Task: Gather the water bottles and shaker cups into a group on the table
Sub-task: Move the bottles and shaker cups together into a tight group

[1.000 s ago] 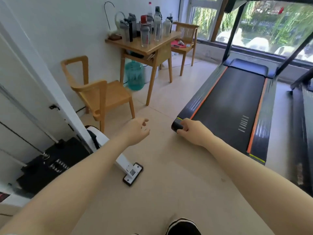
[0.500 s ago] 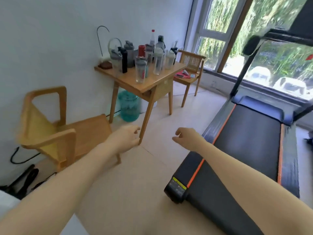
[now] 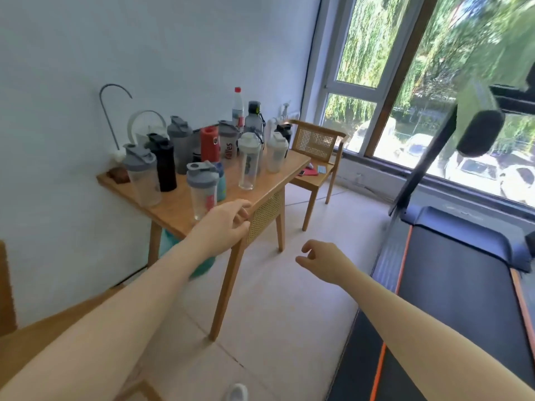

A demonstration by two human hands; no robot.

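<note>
Several shaker cups and water bottles stand close together on a small wooden table (image 3: 267, 180) against the wall. Nearest me is a clear shaker with a grey lid (image 3: 202, 189); another grey-lidded shaker (image 3: 142, 176) stands at the left, beside a black bottle (image 3: 163, 163). A red bottle (image 3: 210, 143) and a red-capped water bottle (image 3: 237, 111) stand further back. My left hand (image 3: 225, 225) hovers at the table's front corner, fingers loosely bent, holding nothing. My right hand (image 3: 324, 260) hangs lower over the floor, fingers loosely curled and empty.
A wooden chair with a cane back (image 3: 315, 149) stands behind the table with small items on its seat. A treadmill (image 3: 451, 273) fills the right side. Another wooden chair (image 3: 17, 337) is at my lower left. A teal bin (image 3: 202, 264) sits under the table.
The view has closed in on the table, which now looks larger. My left hand has risen to the table's front corner. My right hand stays low over the floor, still empty.
</note>
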